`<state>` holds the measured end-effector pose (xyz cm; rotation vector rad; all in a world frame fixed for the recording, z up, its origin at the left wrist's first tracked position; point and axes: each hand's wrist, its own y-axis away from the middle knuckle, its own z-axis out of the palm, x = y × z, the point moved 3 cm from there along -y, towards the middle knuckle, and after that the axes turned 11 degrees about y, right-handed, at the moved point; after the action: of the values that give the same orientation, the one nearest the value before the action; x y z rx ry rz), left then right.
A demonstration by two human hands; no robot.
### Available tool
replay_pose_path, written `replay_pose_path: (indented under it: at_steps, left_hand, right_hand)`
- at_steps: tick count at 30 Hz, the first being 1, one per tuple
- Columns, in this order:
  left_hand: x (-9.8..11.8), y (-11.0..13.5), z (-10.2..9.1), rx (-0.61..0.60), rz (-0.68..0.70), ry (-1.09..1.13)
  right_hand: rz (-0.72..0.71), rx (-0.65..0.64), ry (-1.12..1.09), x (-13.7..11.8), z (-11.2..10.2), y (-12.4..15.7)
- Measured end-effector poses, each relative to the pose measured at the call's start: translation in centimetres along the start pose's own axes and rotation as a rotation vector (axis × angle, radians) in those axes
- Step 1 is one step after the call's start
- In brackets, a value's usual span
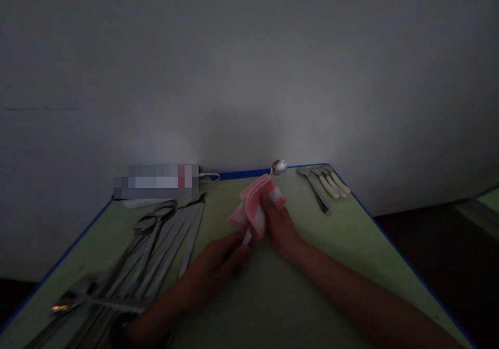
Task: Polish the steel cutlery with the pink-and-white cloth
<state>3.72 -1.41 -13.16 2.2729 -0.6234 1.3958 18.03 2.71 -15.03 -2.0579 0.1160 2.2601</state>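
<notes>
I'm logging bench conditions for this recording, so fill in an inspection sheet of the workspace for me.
Surface: pale green tabletop with blue edging.
Job's things: a spoon, bowl upward, its handle partly wrapped by a pink-and-white cloth.
Clutter: overlapping long metal utensils on the left; pale-handled cutlery and plain metal cutlery at far right; a blurred-out object at far left.
Hands: left hand grips the handle's lower end; right hand holds the cloth.
Cables: thin pale loop beside the blurred-out object, possibly a cord.
Surroundings: grey wall behind; dim light.
</notes>
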Motion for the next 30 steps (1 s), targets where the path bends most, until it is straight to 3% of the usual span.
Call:
replay_pose_path:
  at_steps: [3,6,9,14,21,25,30]
  left_hand:
    - [-0.2,-0.2,0.0,0.014,-0.03,-0.007]
    - [-0.5,-0.3,-0.1,0.026,-0.059,-0.053]
    - [-0.6,-0.3,-0.1,0.014,-0.072,-0.085]
    - [-0.4,-0.3,0.0,0.002,-0.07,-0.054]
    - [0.2,-0.3,0.2,-0.043,0.018,-0.021]
    - [0.0,0.0,0.5,-0.139,-0.007,-0.056]
    - [0.1,0.2,0.4,-0.15,0.043,0.023]
  right_hand:
    - [-0.005,-0.131,0.007,0.0,0.2,0.3]
    - [-0.045,-0.215,0.204,-0.1,0.4,0.8]
    - [-0.037,-0.239,0.293,0.0,0.5,1.2]
    - [0.0,-0.244,0.247,0.1,0.6,1.2]
    - [0.113,-0.138,-0.168,0.6,0.3,0.1]
    - [0.216,0.066,-0.524,0.7,-1.4,-2.6]
    - [0.104,0.124,-0.564,0.4,-3.9,-5.2]
